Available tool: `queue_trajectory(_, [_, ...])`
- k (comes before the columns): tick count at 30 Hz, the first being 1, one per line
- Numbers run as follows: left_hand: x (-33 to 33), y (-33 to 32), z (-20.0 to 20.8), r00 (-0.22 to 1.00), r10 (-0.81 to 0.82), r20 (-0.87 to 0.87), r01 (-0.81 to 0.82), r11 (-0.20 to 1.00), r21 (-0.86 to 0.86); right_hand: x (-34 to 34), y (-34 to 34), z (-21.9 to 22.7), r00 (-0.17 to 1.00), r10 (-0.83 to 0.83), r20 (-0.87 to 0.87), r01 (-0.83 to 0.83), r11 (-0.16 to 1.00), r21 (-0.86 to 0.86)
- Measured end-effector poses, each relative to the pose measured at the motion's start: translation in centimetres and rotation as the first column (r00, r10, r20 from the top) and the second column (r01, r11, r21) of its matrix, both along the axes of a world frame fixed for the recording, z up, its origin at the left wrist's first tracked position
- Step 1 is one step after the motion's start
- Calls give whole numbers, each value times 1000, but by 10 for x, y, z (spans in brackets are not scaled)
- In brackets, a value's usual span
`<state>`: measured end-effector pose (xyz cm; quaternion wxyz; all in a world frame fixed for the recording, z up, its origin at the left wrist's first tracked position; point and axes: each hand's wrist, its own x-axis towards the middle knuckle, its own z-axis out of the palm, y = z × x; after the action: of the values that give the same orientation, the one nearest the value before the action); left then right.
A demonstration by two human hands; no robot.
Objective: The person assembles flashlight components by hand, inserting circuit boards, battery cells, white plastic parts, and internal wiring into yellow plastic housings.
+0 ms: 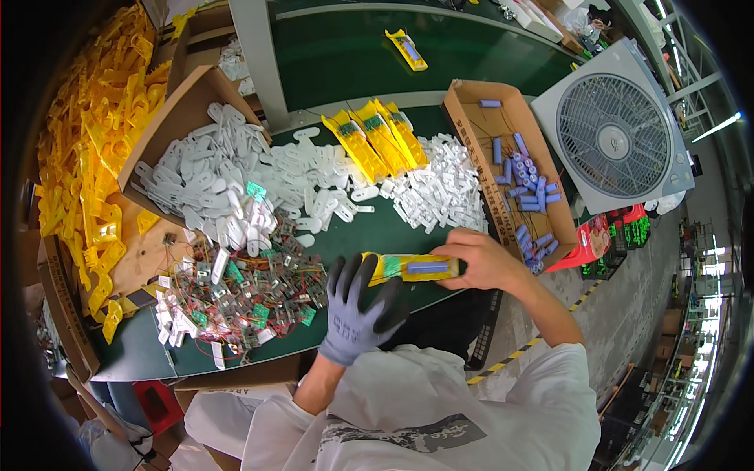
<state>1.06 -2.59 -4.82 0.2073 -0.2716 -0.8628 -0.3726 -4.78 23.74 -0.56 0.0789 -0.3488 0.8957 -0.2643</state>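
Note:
A yellow plastic casing (381, 267) with a blue cylindrical battery (426, 268) and a small green circuit board (391, 267) in it lies level above the table's near edge. My bare right hand (479, 259) grips the casing at its right end. My left hand (355, 314), in a grey glove with dark fingertips, is at the other end, fingers stretched and apart; whether it touches the casing is hard to see. Beyond my hands, several similar filled yellow casings (373, 141) lie side by side on white parts.
White plastic pieces (212, 165) spill from a cardboard box; small white parts (440, 188) are heaped nearby. Wired circuit boards (251, 290) pile up at left, yellow casings (94, 157) beyond. A cardboard tray (463, 102) holds batteries, beside a fan (613, 133). One filled casing (407, 50) lies on the far green surface.

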Motion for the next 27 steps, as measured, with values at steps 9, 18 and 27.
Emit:
queue_trajectory(9, [29,12,-36,950,-29,312,97,974,-205,-263,-81,60,780,-555,-287,584,811,19])
queue_trajectory(18, [36,33,-105,999,-46,1,45,969,-243,-472,-118,-42,553,-736,-390,818,569,87])
queue_trajectory(27, [29,24,-58,961,-36,273,112,957,-268,-434,-35,1,586,-762,-278,803,497,329])
